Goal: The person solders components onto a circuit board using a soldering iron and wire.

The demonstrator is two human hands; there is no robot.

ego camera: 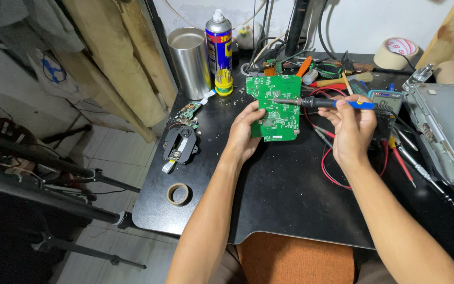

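An orange seat cushion (pixel 295 260) shows at the near edge, just under the black worktop (pixel 279 200). Both forearms reach over that worktop from below. To the near left lies a small tape roll (pixel 177 193), and beyond it a black optical drive assembly (pixel 178 144) with a ribbon cable. The left hand (pixel 245 131) has its grip closed on the left edge of a green circuit board (pixel 275 108), fingers behind and thumb at the rim, holding the board tilted up off the worktop at mid-table. The right hand (pixel 354 129) is clamped around the blue handle of a soldering iron (pixel 332 103), whose metal tip points left and touches the board's face. Red leads (pixel 328 173) loop under that hand, beside a multimeter (pixel 386 100). Farther back stand a steel cup (pixel 189 60), a spray can (pixel 219 44) and a masking tape roll (pixel 396 52). A grey metal chassis (pixel 447 131) lies at far right.
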